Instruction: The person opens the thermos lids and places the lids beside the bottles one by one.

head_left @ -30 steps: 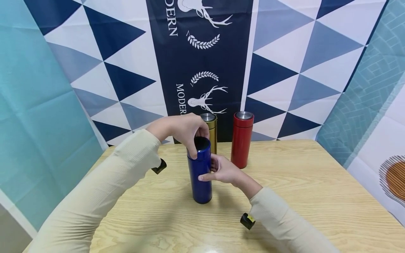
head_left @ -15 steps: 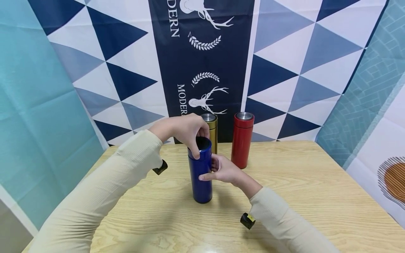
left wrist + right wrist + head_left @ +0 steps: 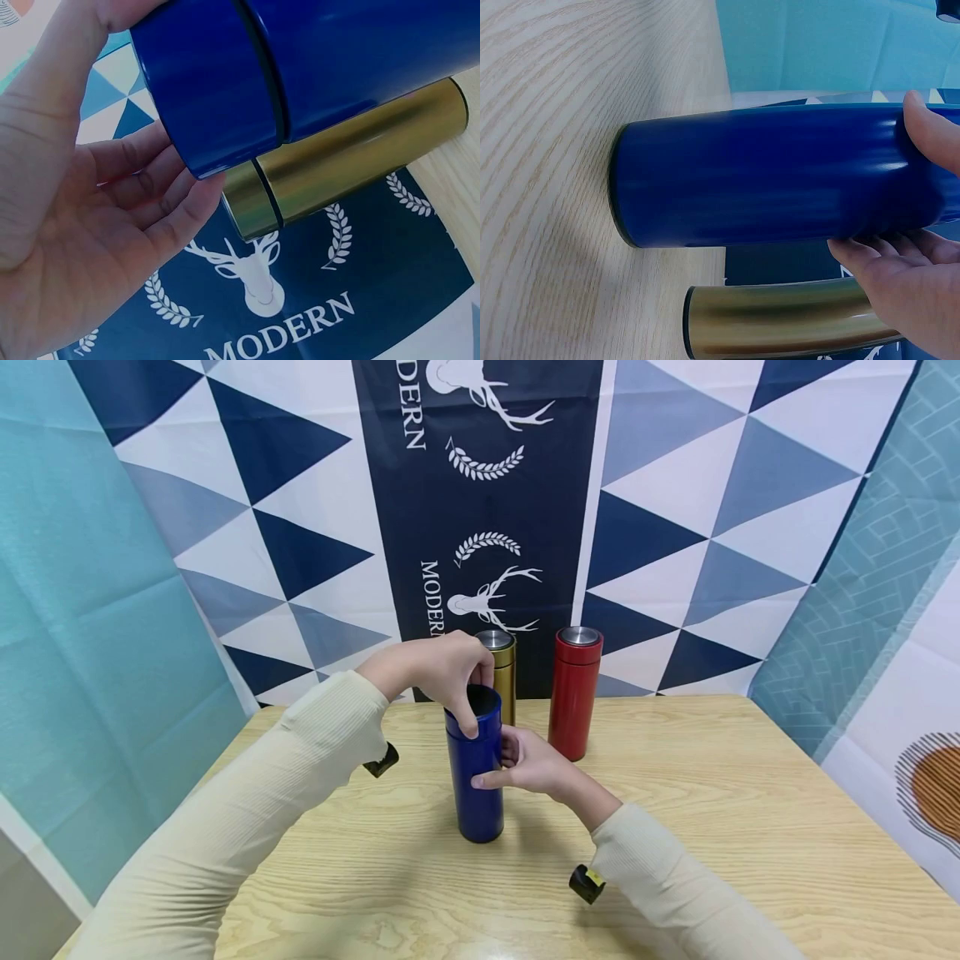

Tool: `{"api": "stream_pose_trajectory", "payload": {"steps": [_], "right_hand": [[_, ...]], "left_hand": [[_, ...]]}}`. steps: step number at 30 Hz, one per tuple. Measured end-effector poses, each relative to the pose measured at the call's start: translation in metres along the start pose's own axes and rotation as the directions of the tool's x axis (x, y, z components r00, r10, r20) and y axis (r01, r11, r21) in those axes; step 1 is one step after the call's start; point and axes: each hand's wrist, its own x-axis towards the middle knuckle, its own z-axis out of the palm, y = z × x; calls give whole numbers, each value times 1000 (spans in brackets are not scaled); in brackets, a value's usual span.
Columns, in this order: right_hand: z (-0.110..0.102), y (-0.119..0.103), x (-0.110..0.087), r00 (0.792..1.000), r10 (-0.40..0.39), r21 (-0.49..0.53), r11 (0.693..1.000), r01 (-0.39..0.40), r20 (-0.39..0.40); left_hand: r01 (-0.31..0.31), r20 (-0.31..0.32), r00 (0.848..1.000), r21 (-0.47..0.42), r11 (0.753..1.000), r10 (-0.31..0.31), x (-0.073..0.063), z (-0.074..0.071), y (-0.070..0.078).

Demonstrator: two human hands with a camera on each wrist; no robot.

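A blue thermos bottle (image 3: 477, 814) stands upright on the wooden table. From above, my left hand (image 3: 452, 670) grips its blue lid (image 3: 202, 82), thumb on the near side and fingers at the far side. Below the thin dark seam under the lid, my right hand (image 3: 531, 767) holds the bottle's body from the right, its thumb across the front. In the right wrist view the right hand's fingers (image 3: 877, 262) reach along one side of the bottle and partly hide behind it.
Just behind the blue bottle stands a gold thermos (image 3: 506, 681), partly covered by it and my left hand. A red thermos (image 3: 574, 702) with a silver top stands to its right. A patterned cloth (image 3: 660, 510) hangs behind the wooden table (image 3: 720, 810).
My left thumb has slid slightly to the right around the lid. The right hand and the bottle's body stay almost still, and the head view has shifted a little.
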Motion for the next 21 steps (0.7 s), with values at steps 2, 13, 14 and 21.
{"api": "stream_pose_trajectory", "payload": {"steps": [2, 13, 14, 21], "right_hand": [[0, 0, 0, 1000, -2, 2, 1000, 2, 3], [-1, -4, 0, 1000, -1, 7, 1000, 1, 3], [-1, -4, 0, 1000, 1, 7, 1000, -1, 2], [1, -1, 0, 1000, 9, 18, 1000, -9, -1]], "left_hand": [[8, -2, 1000, 1, 1000, -8, 0, 0, 0], [31, -13, 999, 10, 999, -31, 0, -1, 2], [38, -14, 999, 13, 999, -38, 0, 0, 3], [95, -33, 995, 19, 995, -94, -1, 4, 6]]}}
